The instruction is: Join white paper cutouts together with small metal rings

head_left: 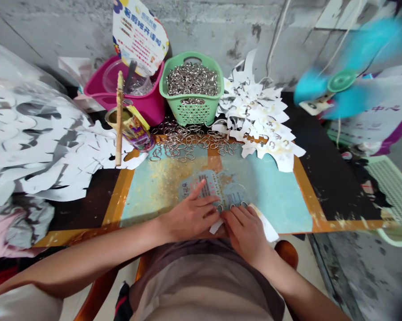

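Note:
A white cut-out piece (266, 224), paper-like and with a few metal rings (233, 206) along its upper edge, lies at the table's front edge under both hands. My left hand (192, 217) closes its thumb-side fingers at the left end of this piece, while its outer fingers stretch away over a printed clear sheet (204, 187). Just beside it, my right hand (245, 229) has its fingers bent and pressed together on the same piece, close to the rings. Fingertips of both hands nearly meet, and what lies between them is partly hidden.
Loose metal rings (187, 140) lie before a green basket (192, 113) full of rings. A printed can (136, 129) with a stick (119, 120) stands by a pink basket (156, 109). White cut-outs (264, 120) pile at right and left (54, 151). A blue fan (343, 82) spins.

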The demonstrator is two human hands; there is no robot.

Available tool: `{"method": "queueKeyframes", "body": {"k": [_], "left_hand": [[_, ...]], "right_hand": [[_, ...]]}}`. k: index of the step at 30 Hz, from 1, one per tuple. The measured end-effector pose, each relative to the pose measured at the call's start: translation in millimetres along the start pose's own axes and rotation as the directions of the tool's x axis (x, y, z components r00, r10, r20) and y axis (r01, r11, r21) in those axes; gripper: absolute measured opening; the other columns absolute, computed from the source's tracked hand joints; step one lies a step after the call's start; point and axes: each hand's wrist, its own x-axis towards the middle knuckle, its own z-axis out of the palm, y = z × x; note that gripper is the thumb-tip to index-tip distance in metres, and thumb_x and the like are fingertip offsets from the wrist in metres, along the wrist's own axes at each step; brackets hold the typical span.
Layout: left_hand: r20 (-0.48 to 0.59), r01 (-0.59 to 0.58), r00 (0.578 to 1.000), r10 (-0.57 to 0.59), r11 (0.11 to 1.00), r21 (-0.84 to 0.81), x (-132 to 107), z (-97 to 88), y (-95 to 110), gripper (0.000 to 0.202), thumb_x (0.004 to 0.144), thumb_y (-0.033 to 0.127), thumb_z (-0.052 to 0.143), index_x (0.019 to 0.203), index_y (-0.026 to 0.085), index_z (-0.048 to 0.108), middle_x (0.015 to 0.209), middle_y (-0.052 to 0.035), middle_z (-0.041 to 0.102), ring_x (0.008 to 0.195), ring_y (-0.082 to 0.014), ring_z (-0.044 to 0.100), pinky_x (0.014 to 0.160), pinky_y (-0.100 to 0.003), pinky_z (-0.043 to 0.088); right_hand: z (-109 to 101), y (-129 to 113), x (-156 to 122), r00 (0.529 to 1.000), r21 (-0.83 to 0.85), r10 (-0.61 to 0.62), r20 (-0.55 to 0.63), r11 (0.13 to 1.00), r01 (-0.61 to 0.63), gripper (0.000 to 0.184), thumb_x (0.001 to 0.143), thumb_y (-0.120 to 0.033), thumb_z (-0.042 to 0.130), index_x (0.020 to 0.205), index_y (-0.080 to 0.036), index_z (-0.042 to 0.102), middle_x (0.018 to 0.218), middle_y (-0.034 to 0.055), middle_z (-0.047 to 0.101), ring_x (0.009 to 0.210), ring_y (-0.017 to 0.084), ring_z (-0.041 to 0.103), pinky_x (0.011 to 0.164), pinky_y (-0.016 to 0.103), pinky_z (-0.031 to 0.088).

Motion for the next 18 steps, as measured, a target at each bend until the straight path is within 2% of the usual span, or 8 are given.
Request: {"method": "queueKeyframes", "body": {"k": [4, 6, 8, 10, 12, 14, 16, 18], "left_hand": [[0.027, -0.052, 0.998, 0.05, 0.997, 0.05, -9.3, 1.2, 2.7, 0.014, 0.096, 0.027, 0.057, 0.096, 0.017, 0.066, 0.101, -0.0076, 0.076, 0.123, -0.0227, 0.06, 0.124, -0.06, 0.003], [0.069, -0.052, 0.996, 0.048, 0.997, 0.054, -13.6, 0.0, 3.7, 0.012, 0.095, 0.022, 0.056, 0.102, 0.016, 0.065, 0.11, -0.0093, 0.074, 0.127, -0.0236, 0.056, 0.123, -0.063, -0.003], [0.098, -0.001, 0.995, -0.001, 1.0, 0.022, -16.7, -3.3, 5.1, 0.016, 0.093, 0.022, 0.059, 0.107, 0.017, 0.065, 0.118, -0.011, 0.071, 0.13, -0.0257, 0.053, 0.121, -0.065, -0.007], [0.109, 0.085, 0.991, -0.082, 0.996, -0.028, -18.6, -8.2, 7.6, 0.025, 0.09, 0.029, 0.062, 0.112, 0.018, 0.064, 0.126, -0.0131, 0.065, 0.134, -0.0299, 0.048, 0.12, -0.067, -0.006], [0.133, 0.169, 0.978, -0.16, 0.984, -0.055, -20.0, -13.2, 11.9, 0.034, 0.086, 0.032, 0.063, 0.118, 0.02, 0.064, 0.133, -0.0145, 0.059, 0.138, -0.034, 0.042, 0.119, -0.069, -0.005], [0.159, 0.221, 0.964, -0.211, 0.974, -0.047, -21.5, -16.1, 17.7, 0.037, 0.085, 0.031, 0.062, 0.121, 0.022, 0.063, 0.135, -0.0139, 0.056, 0.14, -0.0354, 0.038, 0.118, -0.07, -0.006], [0.169, 0.237, 0.958, -0.23, 0.971, -0.018, -23.1, -16.1, 23.7, 0.037, 0.086, 0.03, 0.062, 0.122, 0.021, 0.063, 0.134, -0.0129, 0.056, 0.14, -0.0348, 0.037, 0.119, -0.068, -0.008], [0.168, 0.24, 0.957, -0.237, 0.971, 0.001, -24.8, -14.6, 28.7, 0.039, 0.086, 0.029, 0.062, 0.124, 0.019, 0.062, 0.133, -0.0131, 0.056, 0.139, -0.0344, 0.038, 0.119, -0.067, -0.01]], "right_hand": [[-1.4, 0.9, -6.9, 0.997, 0.008, -0.062, 0.053, 0.998, 0.061, 0.019, 0.096, -0.012, 0.045, 0.1, -0.017, 0.063, 0.079, 0.0052, 0.065, 0.075, 0.023, 0.05, 0.068, 0.037, 0.03], [-6.3, -1.0, -9.1, 0.994, -0.011, -0.066, 0.092, 0.998, 0.067, 0.014, 0.096, -0.015, 0.05, 0.102, -0.018, 0.063, 0.087, 0.005, 0.068, 0.079, 0.023, 0.052, 0.075, 0.039, 0.032], [-13.8, -1.9, -9.5, 0.993, -0.005, -0.04, 0.108, 0.999, 0.041, 0.012, 0.097, -0.02, 0.053, 0.105, -0.02, 0.063, 0.095, 0.0048, 0.071, 0.086, 0.024, 0.055, 0.086, 0.044, 0.033], [-21.5, 0.6, -8.2, 0.993, 0.096, -0.008, 0.117, 0.995, -0.003, 0.012, 0.098, -0.023, 0.055, 0.107, -0.023, 0.063, 0.096, 0.0036, 0.071, 0.089, 0.024, 0.056, 0.093, 0.047, 0.033], [-26.1, 6.4, -5.5, 0.994, 0.268, 0.063, 0.089, 0.96, -0.085, 0.012, 0.099, -0.022, 0.052, 0.106, -0.024, 0.062, 0.092, 0.0028, 0.069, 0.089, 0.022, 0.057, 0.089, 0.042, 0.04], [-26.3, 12.3, -1.6, 0.985, 0.369, 0.172, 0.005, 0.916, -0.161, 0.015, 0.1, -0.021, 0.049, 0.108, -0.023, 0.061, 0.098, 0.0058, 0.067, 0.092, 0.021, 0.057, 0.082, 0.036, 0.045], [-23.3, 14.9, 3.7, 0.972, 0.314, 0.224, -0.072, 0.93, -0.191, 0.018, 0.097, -0.021, 0.053, 0.113, -0.02, 0.061, 0.114, 0.0121, 0.062, 0.101, 0.025, 0.055, 0.084, 0.038, 0.046], [-20.4, 13.4, 9.8, 0.984, 0.183, 0.176, -0.035, 0.969, -0.167, 0.019, 0.093, -0.023, 0.06, 0.111, -0.018, 0.063, 0.125, 0.0148, 0.058, 0.11, 0.031, 0.05, 0.09, 0.045, 0.043]]}}
